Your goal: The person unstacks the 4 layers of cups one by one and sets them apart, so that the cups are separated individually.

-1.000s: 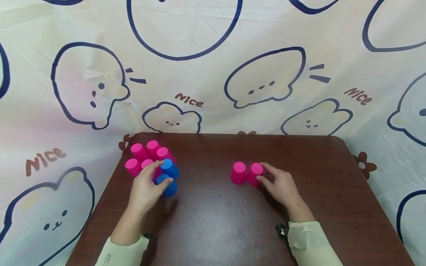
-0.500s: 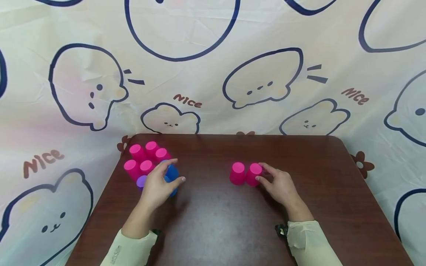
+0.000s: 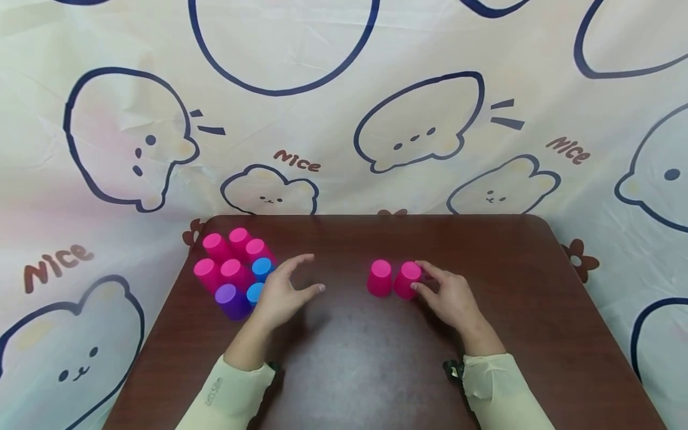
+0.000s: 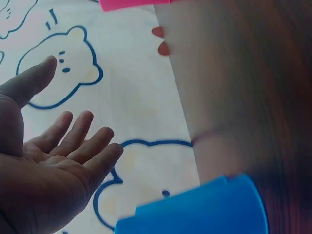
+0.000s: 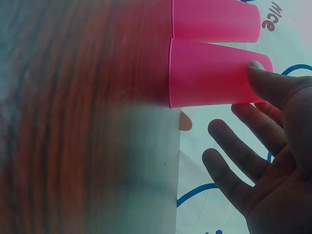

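My right hand (image 3: 451, 301) pinches a pink cup (image 3: 407, 280) near its upper end; the cup stands upside down on the table. Another pink cup (image 3: 379, 279) stands close on its left. In the right wrist view the thumb (image 5: 273, 85) presses on the cup (image 5: 209, 73), and the other fingers are spread. My left hand (image 3: 282, 292) hovers just right of two blue cups, one farther back (image 3: 261, 267) and one nearer (image 3: 255, 292), partly hiding them. Its palm and fingers (image 4: 90, 151) hold nothing. Left of the nearer blue cup stands a purple cup (image 3: 233, 301).
Several more pink cups (image 3: 236, 273) stand upside down in a cluster at the table's back left. A brown wooden table (image 3: 344, 370) lies under everything. Behind it hangs a pale cloth (image 3: 333, 119) with cartoon drawings.
My left hand has come away from the blue cups and moved right, so the purple cup now shows. The right hand keeps its pinch on the pink cup. The head view has shifted slightly.
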{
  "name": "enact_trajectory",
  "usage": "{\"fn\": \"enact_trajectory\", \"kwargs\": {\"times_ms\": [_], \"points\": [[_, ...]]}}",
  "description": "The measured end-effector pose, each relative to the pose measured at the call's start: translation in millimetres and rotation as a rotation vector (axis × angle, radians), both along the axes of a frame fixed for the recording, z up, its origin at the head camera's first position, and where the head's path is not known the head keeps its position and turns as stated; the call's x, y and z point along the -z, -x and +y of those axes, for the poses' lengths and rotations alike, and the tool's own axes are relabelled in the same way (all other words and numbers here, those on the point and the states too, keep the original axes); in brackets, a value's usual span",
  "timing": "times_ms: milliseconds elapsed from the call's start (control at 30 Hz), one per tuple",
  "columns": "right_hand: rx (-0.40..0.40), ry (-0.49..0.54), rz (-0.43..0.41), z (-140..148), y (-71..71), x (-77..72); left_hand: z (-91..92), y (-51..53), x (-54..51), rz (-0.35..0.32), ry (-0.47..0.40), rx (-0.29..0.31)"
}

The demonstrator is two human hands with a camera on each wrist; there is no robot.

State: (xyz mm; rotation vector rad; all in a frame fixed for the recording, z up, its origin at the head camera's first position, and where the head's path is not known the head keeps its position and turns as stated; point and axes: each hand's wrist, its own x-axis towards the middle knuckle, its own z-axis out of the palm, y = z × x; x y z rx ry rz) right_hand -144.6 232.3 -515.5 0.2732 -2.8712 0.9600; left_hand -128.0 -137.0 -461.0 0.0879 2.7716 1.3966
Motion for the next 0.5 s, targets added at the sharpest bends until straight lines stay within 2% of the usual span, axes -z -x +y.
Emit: {"fn": "enact_trajectory", "kwargs": {"times_ms": [200, 400, 500], "points": [[0.008, -0.001, -0.001, 1.3, -0.9, -1.4, 29.2, 12.4, 8.7, -0.027, -0.047, 0.068], [0.01, -0.002, -0.012, 0.9, -0.4, -0.9, 59.2, 24.6, 24.0, 0.008, -0.082, 0.164], [0.021, -0.011, -0.019, 0.3, -0.2, -0.3, 74.0, 30.2, 31.3, 0.015, -0.083, 0.189]]}}
